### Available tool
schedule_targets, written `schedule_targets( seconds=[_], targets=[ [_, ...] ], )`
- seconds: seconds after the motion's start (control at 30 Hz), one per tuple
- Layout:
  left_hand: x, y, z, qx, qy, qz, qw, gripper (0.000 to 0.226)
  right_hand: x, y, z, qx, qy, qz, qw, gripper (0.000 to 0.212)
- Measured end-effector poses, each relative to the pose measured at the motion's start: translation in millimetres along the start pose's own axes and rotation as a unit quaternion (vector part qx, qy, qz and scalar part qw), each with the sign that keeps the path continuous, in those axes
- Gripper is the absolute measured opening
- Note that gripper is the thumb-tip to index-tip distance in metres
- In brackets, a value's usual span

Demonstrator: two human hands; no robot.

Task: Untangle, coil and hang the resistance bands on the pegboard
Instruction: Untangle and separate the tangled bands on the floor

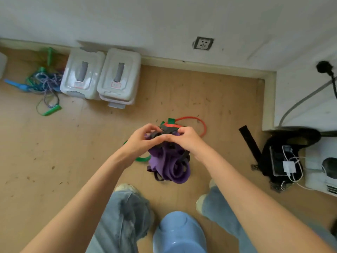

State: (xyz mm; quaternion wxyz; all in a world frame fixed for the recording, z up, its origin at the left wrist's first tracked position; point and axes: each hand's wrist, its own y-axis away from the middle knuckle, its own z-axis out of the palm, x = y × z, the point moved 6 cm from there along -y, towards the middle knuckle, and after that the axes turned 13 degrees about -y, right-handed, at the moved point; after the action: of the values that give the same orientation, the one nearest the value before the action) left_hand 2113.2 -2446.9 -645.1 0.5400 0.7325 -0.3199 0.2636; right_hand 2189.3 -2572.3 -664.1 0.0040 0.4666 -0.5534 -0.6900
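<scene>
Above the wooden floor (54,152), left hand (144,138) and right hand (184,140) fingers pinch the tangled purple-and-black rubber resistance bands (169,165), whose clump hangs lengthwise downward

No text can be read; the red-edged labels on the two plastic bins (101,77) are too blurred.

Hidden under the left hand (144,138) and right hand (186,140): the top of the tangled bands (169,165), so the strands pinched cannot be told apart. Behind the tangle, only part of the red loop (197,123) and scraps of green band (142,159). Cut off at the bottom edge, nearer than the tangle: the blue stool (179,234). Far left of the tangle, a blurred rope pile (44,82); labels on the clear boxes (102,77) too small to read.
</scene>
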Motion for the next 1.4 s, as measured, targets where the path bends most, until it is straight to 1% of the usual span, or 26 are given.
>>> schedule_targets(
  seconds=[0.03, 0.1, 0.17, 0.2, 0.23, 0.3, 0.37, 0.4, 0.47, 0.5, 0.57, 0.63, 0.67, 0.73, 0.77, 0.83, 0.93, 1.0, 1.03, 1.07, 1.13, 1.2, 1.23, 1.3, 1.37, 1.4],
  targets=[
    [-11, -16, 7, -0.014, -0.072, 0.008, 0.997, 0.023, 14, -18, 3, 0.005, 0.05, 0.001, 0.999, 0.042],
    [-29, -49, 19, -0.025, -0.228, 0.032, 0.973, 0.033, 36, -55, 4, 0.017, 0.144, -0.018, 0.989, 0.052],
    [-48, -83, 32, -0.069, -0.326, 0.04, 0.942, 0.031, 53, -88, -1, 0.03, 0.219, -0.05, 0.974, 0.062],
    [-61, -100, 36, -0.087, -0.344, 0.029, 0.935, 0.026, 61, -104, -5, 0.027, 0.233, -0.059, 0.97, 0.064],
    [-75, -116, 37, -0.088, -0.326, 0.007, 0.941, 0.019, 68, -119, -9, 0.013, 0.225, -0.055, 0.973, 0.065],
    [-100, -144, 34, -0.058, -0.146, -0.081, 0.984, 0.011, 81, -148, -18, -0.039, 0.173, -0.043, 0.983, 0.055],
    [-118, -167, 36, -0.024, 0.06, -0.131, 0.989, 0.01, 90, -172, -27, -0.098, 0.122, -0.038, 0.987, 0.027],
    [-123, -179, 37, -0.008, 0.109, -0.133, 0.985, 0.009, 92, -183, -32, -0.115, 0.091, -0.033, 0.989, 0.013],
    [-125, -200, 38, 0.033, 0.166, -0.125, 0.978, 0.009, 89, -204, -39, -0.108, 0.065, -0.05, 0.991, 0.009],
    [-122, -207, 40, 0.043, 0.182, -0.117, 0.975, 0.01, 83, -214, -41, -0.081, 0.094, -0.082, 0.989, 0.007],
    [-112, -217, 53, -0.003, 0.205, -0.091, 0.974, 0.013, 66, -223, -40, -0.023, 0.173, -0.164, 0.971, 0.014],
    [-101, -214, 68, -0.062, 0.214, -0.061, 0.973, 0.015, 52, -220, -39, 0.021, 0.261, -0.225, 0.939, 0.023],
    [-95, -210, 68, -0.052, 0.216, -0.048, 0.974, 0.018, 46, -211, -38, 0.038, 0.312, -0.247, 0.917, 0.023],
    [-83, -194, 50, 0.053, 0.198, -0.032, 0.978, 0.026, 39, -181, -38, 0.048, 0.36, -0.28, 0.888, 0.019],
    [-79, -182, 39, 0.108, 0.172, -0.026, 0.979, 0.028, 38, -163, -41, 0.039, 0.342, -0.29, 0.893, 0.02],
    [-76, -156, 21, 0.159, 0.135, -0.015, 0.978, 0.029, 40, -120, -53, 0.029, 0.234, -0.322, 0.917, 0.028],
    [-75, -117, 1, 0.202, 0.191, -0.005, 0.96, 0.03, 44, -66, -80, 0.064, 0.03, -0.348, 0.935, 0.028],
    [-66, -90, -3, 0.221, 0.248, 0.004, 0.943, 0.03, 44, -42, -92, 0.119, -0.095, -0.349, 0.925, 0.028],
    [-58, -78, -3, 0.231, 0.243, 0.015, 0.942, 0.031, 41, -32, -95, 0.152, -0.126, -0.35, 0.916, 0.03],
    [-48, -68, 1, 0.231, 0.203, 0.03, 0.951, 0.033, 38, -21, -97, 0.189, -0.122, -0.352, 0.909, 0.032],
    [-27, -44, 20, 0.179, -0.014, 0.062, 0.982, 0.04, 31, 0, -94, 0.223, -0.077, -0.367, 0.9, 0.039],
    [-22, -21, 52, 0.066, -0.232, 0.07, 0.968, 0.056, 27, 18, -81, 0.188, -0.056, -0.392, 0.899, 0.041],
    [-23, -12, 66, 0.031, -0.292, 0.074, 0.953, 0.06, 25, 27, -73, 0.162, -0.045, -0.398, 0.902, 0.043],
    [-17, 3, 79, 0.053, -0.318, 0.116, 0.939, 0.05, 21, 45, -58, 0.107, -0.036, -0.404, 0.908, 0.044],
    [-9, 15, 81, 0.074, -0.277, 0.156, 0.945, 0.028, 17, 60, -52, 0.071, -0.075, -0.404, 0.909, 0.041],
    [-7, 21, 80, 0.059, -0.259, 0.157, 0.951, 0.021, 17, 66, -54, 0.077, -0.091, -0.402, 0.908, 0.04]
  ],
)
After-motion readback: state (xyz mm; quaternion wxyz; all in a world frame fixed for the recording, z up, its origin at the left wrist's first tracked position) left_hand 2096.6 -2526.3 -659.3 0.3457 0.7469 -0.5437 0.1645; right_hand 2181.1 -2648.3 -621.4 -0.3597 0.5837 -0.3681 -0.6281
